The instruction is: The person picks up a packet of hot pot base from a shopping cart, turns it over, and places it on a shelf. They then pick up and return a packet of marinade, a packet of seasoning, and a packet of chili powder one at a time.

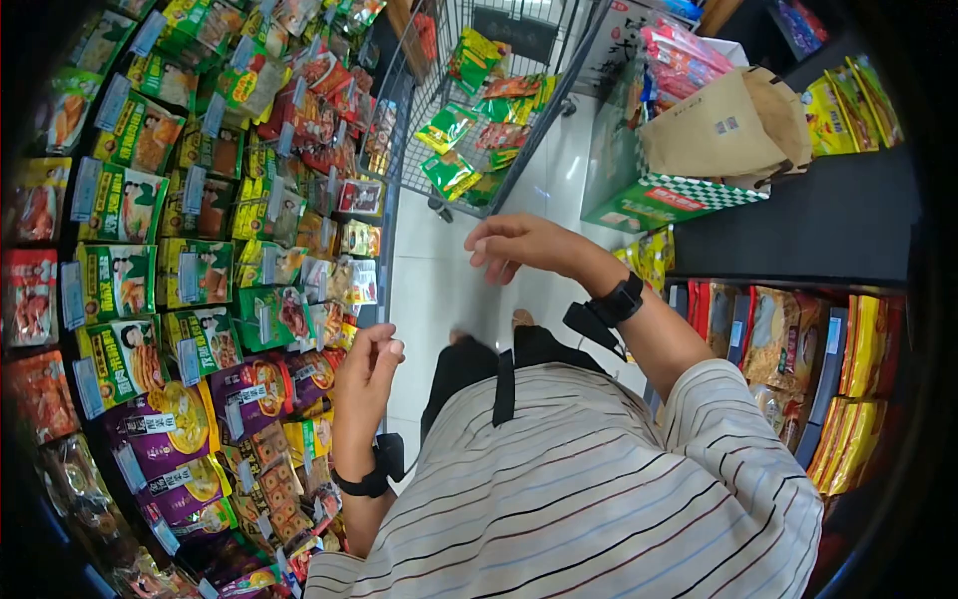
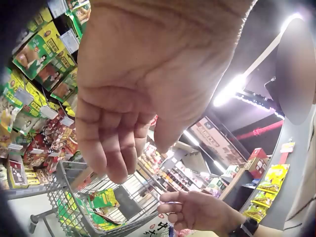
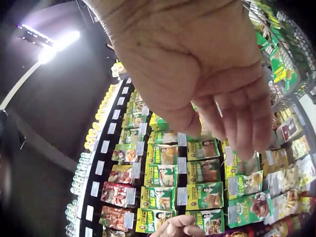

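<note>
My left hand (image 1: 363, 399) hovers beside the hanging rack, its fingers loosely bent and holding nothing. The nearest goods are a purple food packet (image 1: 249, 394) and green-and-yellow packets (image 1: 203, 334). Out in front of my body, my right hand (image 1: 524, 245) hangs over the aisle floor with relaxed fingers and nothing in them. Just beyond it stands a wire shopping cart (image 1: 414, 165) with several green, yellow and red food packets (image 1: 449, 172) inside. The left wrist view shows the left palm (image 2: 153, 74) bare, and the right palm (image 3: 197, 74) is bare in the right wrist view.
Price tags (image 1: 84, 190) stick out from the rack at left. A green checkered box (image 1: 689, 200) at right carries a brown paper bag (image 1: 738, 125) and pink packets (image 1: 684, 65). Dark shelves (image 1: 788, 235) with bagged goods (image 1: 783, 334) line the right side. White floor tiles (image 1: 429, 275) run between.
</note>
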Demonstrator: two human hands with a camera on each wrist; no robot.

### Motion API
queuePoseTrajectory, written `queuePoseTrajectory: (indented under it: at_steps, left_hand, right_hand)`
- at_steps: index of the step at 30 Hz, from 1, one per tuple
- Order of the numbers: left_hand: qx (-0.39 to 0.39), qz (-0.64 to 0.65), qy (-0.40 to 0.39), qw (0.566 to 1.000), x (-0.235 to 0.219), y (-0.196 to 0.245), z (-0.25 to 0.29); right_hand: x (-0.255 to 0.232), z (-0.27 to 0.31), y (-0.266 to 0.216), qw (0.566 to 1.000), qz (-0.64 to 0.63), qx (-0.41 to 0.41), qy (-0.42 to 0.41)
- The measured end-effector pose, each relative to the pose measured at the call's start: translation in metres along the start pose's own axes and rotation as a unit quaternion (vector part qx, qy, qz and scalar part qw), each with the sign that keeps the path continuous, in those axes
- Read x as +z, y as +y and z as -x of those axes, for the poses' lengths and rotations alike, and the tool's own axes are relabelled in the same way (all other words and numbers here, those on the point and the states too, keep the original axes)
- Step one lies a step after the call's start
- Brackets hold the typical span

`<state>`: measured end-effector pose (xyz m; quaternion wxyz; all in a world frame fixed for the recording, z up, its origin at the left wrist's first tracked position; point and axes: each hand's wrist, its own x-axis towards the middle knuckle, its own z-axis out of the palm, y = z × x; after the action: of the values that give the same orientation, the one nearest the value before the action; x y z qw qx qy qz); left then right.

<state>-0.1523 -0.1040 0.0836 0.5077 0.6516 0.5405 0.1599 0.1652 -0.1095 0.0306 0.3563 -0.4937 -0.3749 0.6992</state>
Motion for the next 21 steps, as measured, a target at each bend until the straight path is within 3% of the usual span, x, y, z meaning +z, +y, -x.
queuePoseTrajectory:
  at_steps: [9,16,18,21]
  left_hand:
    - [0.000,-0.006,-0.045,0.999,-0.018,-0.012,-0.081]
    - [-0.036,0.016,-0.029,0.999,-0.040,-0.017,-0.126]
    - [-0.062,0.021,-0.005,0.998,-0.038,-0.014,-0.131]
    - [-0.102,0.034,0.029,0.994,-0.026,-0.008,-0.138]
  right_hand:
    - [-0.045,-0.074,0.010,0.992,0.105,0.075,0.010]
    - [-0.142,-0.140,-0.080,0.968,0.211,-0.023,0.137]
    - [-0.176,-0.169,-0.101,0.966,0.213,-0.058,0.135]
    - [-0.220,-0.224,-0.117,0.939,0.310,-0.042,0.141]
